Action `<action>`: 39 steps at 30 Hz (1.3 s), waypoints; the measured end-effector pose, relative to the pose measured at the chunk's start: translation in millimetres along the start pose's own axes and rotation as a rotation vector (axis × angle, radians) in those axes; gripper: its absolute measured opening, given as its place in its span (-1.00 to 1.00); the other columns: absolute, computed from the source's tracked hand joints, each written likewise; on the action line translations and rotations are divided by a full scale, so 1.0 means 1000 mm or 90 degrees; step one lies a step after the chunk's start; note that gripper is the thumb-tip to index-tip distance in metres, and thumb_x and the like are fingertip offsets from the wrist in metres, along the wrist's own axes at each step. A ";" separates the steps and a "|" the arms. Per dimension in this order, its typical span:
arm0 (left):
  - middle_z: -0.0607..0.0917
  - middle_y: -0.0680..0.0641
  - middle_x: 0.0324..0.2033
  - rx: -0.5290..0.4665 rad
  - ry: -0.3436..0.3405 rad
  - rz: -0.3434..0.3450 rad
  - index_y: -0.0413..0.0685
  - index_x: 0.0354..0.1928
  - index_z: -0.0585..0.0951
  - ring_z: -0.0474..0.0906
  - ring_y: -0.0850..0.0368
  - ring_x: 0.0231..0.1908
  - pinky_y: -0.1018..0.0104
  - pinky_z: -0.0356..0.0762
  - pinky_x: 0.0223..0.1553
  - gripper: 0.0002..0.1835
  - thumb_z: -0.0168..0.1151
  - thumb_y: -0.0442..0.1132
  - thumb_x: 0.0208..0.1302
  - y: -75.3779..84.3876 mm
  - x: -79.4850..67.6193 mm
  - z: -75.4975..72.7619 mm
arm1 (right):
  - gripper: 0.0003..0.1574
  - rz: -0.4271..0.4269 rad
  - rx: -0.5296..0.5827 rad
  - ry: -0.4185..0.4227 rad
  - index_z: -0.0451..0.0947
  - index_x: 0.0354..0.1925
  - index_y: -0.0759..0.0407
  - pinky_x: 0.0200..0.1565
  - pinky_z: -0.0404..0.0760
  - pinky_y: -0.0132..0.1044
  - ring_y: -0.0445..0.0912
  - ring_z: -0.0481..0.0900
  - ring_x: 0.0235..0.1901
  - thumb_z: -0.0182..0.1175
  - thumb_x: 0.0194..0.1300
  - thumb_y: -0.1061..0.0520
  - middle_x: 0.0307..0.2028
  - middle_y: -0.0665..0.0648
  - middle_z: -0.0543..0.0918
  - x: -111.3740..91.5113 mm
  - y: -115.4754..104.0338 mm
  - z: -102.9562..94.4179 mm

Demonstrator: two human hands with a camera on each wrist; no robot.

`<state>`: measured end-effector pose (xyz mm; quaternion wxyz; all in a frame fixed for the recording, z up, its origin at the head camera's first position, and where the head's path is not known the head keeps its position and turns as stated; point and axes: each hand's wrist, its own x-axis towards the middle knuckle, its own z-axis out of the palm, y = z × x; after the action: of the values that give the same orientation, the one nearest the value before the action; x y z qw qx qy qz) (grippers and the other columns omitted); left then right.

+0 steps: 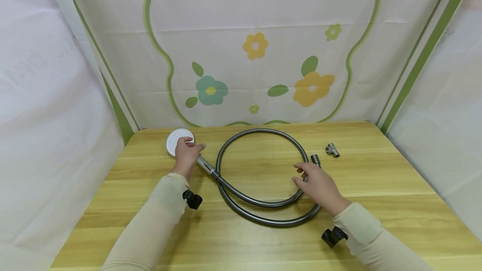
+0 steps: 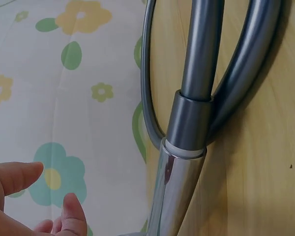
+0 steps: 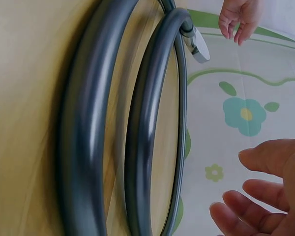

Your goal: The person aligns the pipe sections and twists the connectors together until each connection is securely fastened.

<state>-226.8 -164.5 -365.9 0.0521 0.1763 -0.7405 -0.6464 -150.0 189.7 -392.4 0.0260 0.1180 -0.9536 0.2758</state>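
Observation:
A hand shower (image 1: 174, 140) with a round white face and chrome handle (image 2: 174, 191) lies at the back left of the table. Its dark grey hose (image 1: 263, 221) is looped across the middle, joined to the handle. My left hand (image 1: 186, 156) hovers over the shower, partly covering it in the head view; the right wrist view shows a gap between them. Thumb and fingers are apart and hold nothing. Above the hose's right side is my right hand (image 1: 320, 186), fingers loosely bent and nothing in them. Just beyond it sits the hose's end nut (image 1: 315, 159).
A small metal tee fitting (image 1: 333, 150) lies at the back right, beyond the hose end. The wooden table (image 1: 376, 221) is bounded by a flowered cloth (image 1: 241, 74) at the back and pale cloth at both sides.

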 end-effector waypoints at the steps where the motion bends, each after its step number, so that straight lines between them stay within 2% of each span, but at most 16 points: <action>1: 0.29 -0.24 0.01 -0.002 -0.004 -0.002 -0.34 0.28 0.20 0.34 -0.02 -0.14 0.11 0.47 0.04 -0.38 0.24 -0.37 0.24 0.001 0.000 0.001 | -0.48 0.000 -0.001 0.001 0.50 0.15 0.32 -0.30 0.57 -0.14 0.05 0.57 -0.17 0.26 0.29 0.10 -0.07 0.23 0.61 0.001 0.001 0.000; 6: 0.26 -0.34 0.19 0.006 -0.021 -0.009 -0.29 0.28 0.21 0.40 -0.11 -0.04 0.08 0.45 0.11 -0.38 0.24 -0.36 0.26 0.005 -0.001 0.006 | -0.47 0.000 -0.011 0.006 0.49 0.14 0.36 -0.39 0.48 -0.25 -0.06 0.52 -0.30 0.26 0.29 0.10 -0.11 0.23 0.60 0.002 0.006 -0.002; 11: 0.27 -0.32 0.22 0.022 -0.040 -0.006 -0.23 0.33 0.20 0.39 -0.17 0.04 0.02 0.42 0.15 -0.35 0.25 -0.33 0.27 0.007 -0.003 0.011 | -0.45 0.005 -0.014 0.009 0.48 0.16 0.36 -0.42 0.45 -0.27 -0.08 0.49 -0.34 0.25 0.29 0.09 -0.12 0.24 0.60 0.003 0.010 -0.005; 15: 0.29 -0.26 0.23 0.045 -0.053 0.002 -0.17 0.35 0.20 0.32 -0.16 0.13 0.01 0.38 0.15 -0.34 0.26 -0.29 0.27 0.008 -0.005 0.015 | -0.44 0.004 -0.016 0.011 0.47 0.17 0.36 -0.38 0.51 -0.21 0.02 0.55 -0.26 0.25 0.29 0.08 -0.10 0.26 0.59 0.004 0.013 -0.007; 19: 0.27 -0.27 0.25 0.057 -0.071 0.012 -0.17 0.37 0.19 0.29 -0.17 0.20 -0.02 0.36 0.18 -0.32 0.26 -0.28 0.28 0.011 -0.007 0.020 | -0.42 0.002 -0.026 0.014 0.45 0.19 0.35 -0.22 0.59 -0.04 0.13 0.57 -0.10 0.25 0.30 0.09 0.01 0.31 0.57 0.005 0.017 -0.007; 26: 0.28 -0.25 0.28 0.117 -0.105 0.062 -0.19 0.39 0.16 0.24 -0.16 0.28 -0.04 0.32 0.23 -0.29 0.26 -0.27 0.28 0.012 -0.010 0.029 | -0.41 -0.009 -0.053 0.014 0.44 0.21 0.35 0.03 0.50 0.18 0.29 0.49 0.08 0.25 0.29 0.10 0.16 0.42 0.47 0.008 0.025 -0.007; 32: 0.31 -0.27 0.25 0.154 -0.120 0.108 -0.25 0.36 0.21 0.25 -0.20 0.26 -0.05 0.33 0.22 -0.31 0.27 -0.28 0.26 0.010 -0.012 0.039 | -0.38 -0.015 -0.079 0.007 0.42 0.23 0.34 0.07 0.46 0.20 0.31 0.45 0.13 0.26 0.29 0.08 0.19 0.43 0.44 0.009 0.034 -0.006; 39: 0.28 -0.25 0.28 0.189 -0.159 0.128 -0.22 0.36 0.21 0.23 -0.20 0.27 -0.06 0.33 0.21 -0.32 0.27 -0.26 0.27 0.013 -0.016 0.051 | -0.38 -0.022 -0.094 0.004 0.42 0.24 0.32 0.05 0.48 0.21 0.33 0.45 0.12 0.26 0.28 0.09 0.21 0.45 0.41 0.011 0.042 -0.008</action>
<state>-229.5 -110.2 -359.2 -0.0022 0.0263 -0.8421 -0.5387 -171.3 225.8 -406.4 0.0422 0.1314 -0.9690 0.2047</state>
